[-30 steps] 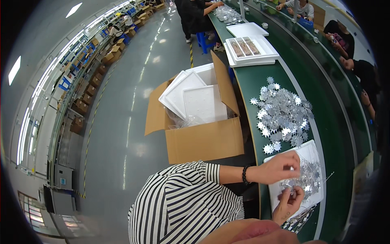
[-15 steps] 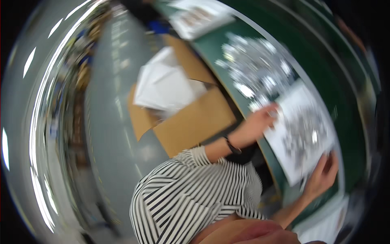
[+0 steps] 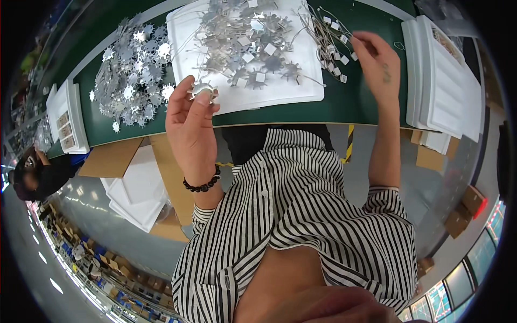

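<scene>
left hand (image 3: 189, 126): up off the desk edge, fingers pinched round one silver star-shaped metal piece (image 3: 203, 89); black bead bracelet (image 3: 203, 184) on the wrist
star-shaped metal piece: held at the fingertips just over the near edge of the white tray (image 3: 280, 89); spiky rim, kinda like a little gear
right hand (image 3: 378, 59): reaching out over the green desk (image 3: 355, 99), fingers curled loosely down toward the bunch of wired parts (image 3: 329, 28); can't tell if anything's actually gripped; looks half closed
wired parts: small white squares on thin leads, lying at the right edge of the tray and spilling onto the desk
white tray: flat on the desk straight ahead; covered in more of the silver stars with wires tangled through
loose pile of stars (image 3: 129, 72): heaped on the desk left of the tray, well apart from the right hand
stack of white trays (image 3: 441, 75): far right on the desk, just beside the right hand
cardboard box (image 3: 161, 177): on the floor below the desk, white sheets inside
striped shirt (image 3: 301, 226): black and white, fills the lower middle
</scene>
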A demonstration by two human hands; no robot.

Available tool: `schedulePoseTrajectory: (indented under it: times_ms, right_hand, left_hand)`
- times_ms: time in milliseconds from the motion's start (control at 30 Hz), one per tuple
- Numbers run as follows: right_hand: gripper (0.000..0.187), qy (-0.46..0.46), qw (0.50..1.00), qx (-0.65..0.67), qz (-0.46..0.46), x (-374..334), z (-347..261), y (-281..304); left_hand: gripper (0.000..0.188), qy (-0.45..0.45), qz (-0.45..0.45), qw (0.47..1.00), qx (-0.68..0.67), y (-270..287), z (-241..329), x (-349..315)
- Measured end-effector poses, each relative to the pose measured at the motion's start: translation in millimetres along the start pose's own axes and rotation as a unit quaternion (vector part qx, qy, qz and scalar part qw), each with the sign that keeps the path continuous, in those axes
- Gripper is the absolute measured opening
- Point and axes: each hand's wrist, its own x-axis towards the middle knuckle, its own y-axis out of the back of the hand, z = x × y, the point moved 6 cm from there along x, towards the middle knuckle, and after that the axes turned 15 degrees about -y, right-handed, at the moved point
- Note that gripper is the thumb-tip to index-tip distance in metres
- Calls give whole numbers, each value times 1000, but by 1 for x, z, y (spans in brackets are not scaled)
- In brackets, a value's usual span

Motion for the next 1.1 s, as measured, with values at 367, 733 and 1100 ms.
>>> schedulePoseTrajectory:
  times_ms: [367, 733, 1100]
  right_hand:
    - [14, 202, 934, -266, -124, 94, -26, -71]
    - [12, 186, 937, 269, 125, -24, -124, -1]
    - [7, 208, 949, 136, -197, -108, -132, -90]
  left_hand:
    - [31, -12, 42, 997, 58, 1, 7, -7]
    - [37, -18, -51, 998, 41, -39, -2, -2]
    - [39, -43, -78, 996, 8, -45, 11, -6]
